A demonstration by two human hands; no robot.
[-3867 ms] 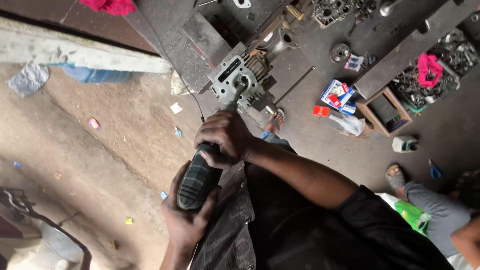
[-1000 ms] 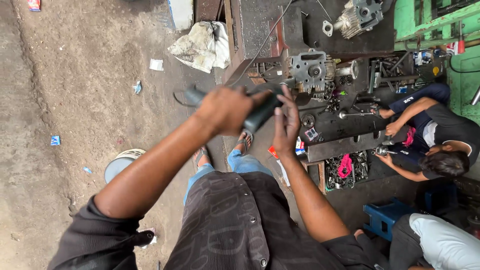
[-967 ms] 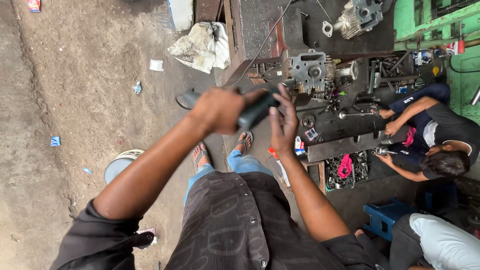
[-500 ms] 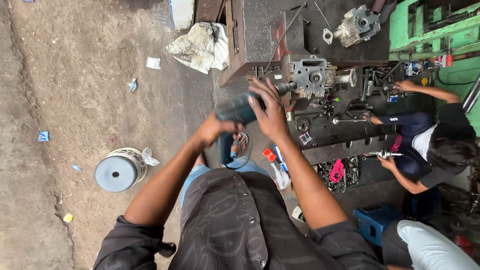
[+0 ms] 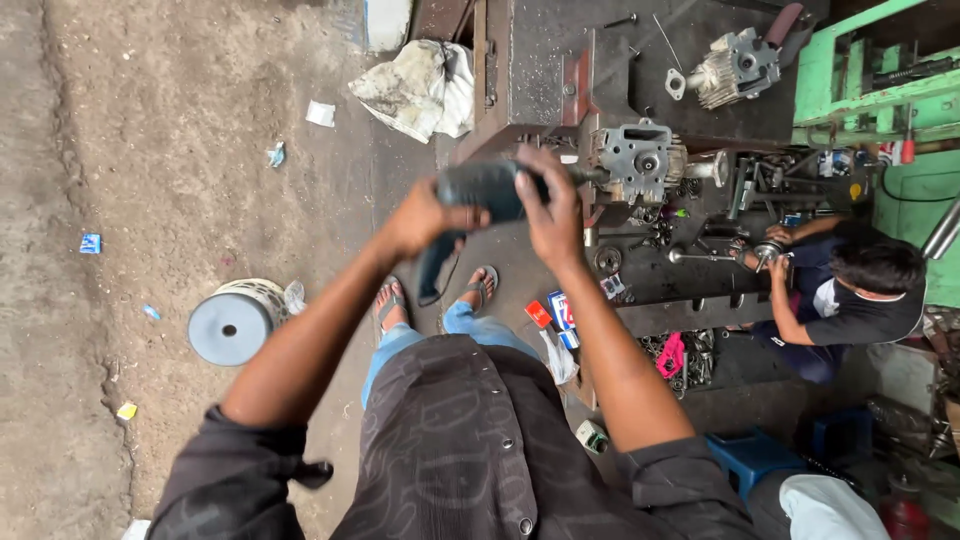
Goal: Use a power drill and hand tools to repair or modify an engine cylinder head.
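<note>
Head view: dark grey-green power drill point(image 5: 480, 195), pistol-shaped, in both hands.

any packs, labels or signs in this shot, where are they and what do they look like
Small blue, white and red printed carton: on the floor by the person's right foot, rectangular.
Small red packet: just left of that carton, flat.
Small blue wrapper: on the dirt floor at far left, square.
White paper scrap: on the floor near the crumpled white cloth.
No signs or screens are in view.
</note>
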